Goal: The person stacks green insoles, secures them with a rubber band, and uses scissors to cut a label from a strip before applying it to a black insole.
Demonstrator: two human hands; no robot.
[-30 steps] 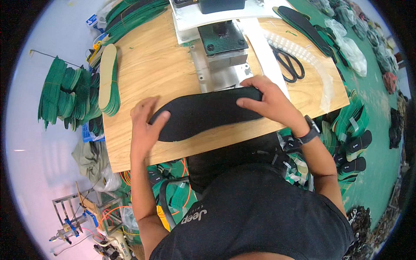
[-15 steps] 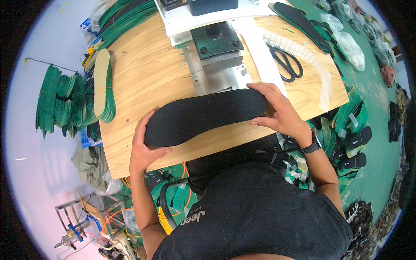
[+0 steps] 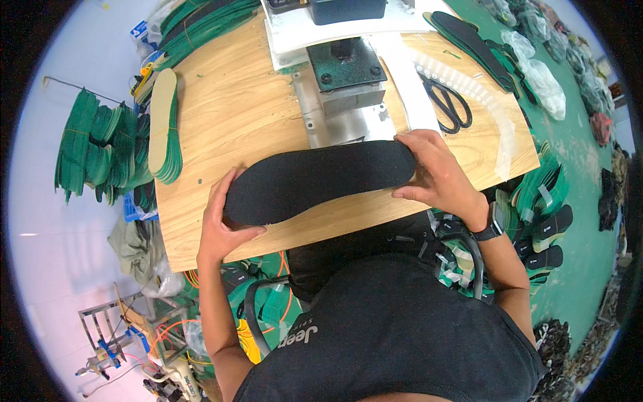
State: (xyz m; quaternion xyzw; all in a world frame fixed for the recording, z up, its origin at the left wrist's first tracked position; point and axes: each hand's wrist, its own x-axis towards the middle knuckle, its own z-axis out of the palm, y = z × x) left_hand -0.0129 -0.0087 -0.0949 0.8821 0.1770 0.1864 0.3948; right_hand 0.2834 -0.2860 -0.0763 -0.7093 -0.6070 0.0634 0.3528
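A black shoe insole (image 3: 318, 181) spans the space between my hands, over the near part of the wooden table. Its wide left end is gripped by my left hand (image 3: 224, 218), with the thumb along the near edge. My right hand (image 3: 435, 171) pinches the narrower right end, fingers on the far edge and thumb on the near one. Whether more insoles lie beneath it cannot be seen. Just beyond the insole stands a machine's metal base (image 3: 351, 124) with a dark pressing block (image 3: 345, 63) over it.
Black-handled scissors (image 3: 447, 104) and a translucent strip (image 3: 492, 100) lie right of the machine on the wooden table (image 3: 228, 120). A beige-topped insole stack (image 3: 163, 124) sits at the left edge. Green insole bundles (image 3: 100, 144) hang beyond it. More insoles (image 3: 469, 43) occupy the far right corner.
The view has shifted slightly, so the table and machine appear a little farther right. Both hands keep their hold on the insole, which stays nearly in place.
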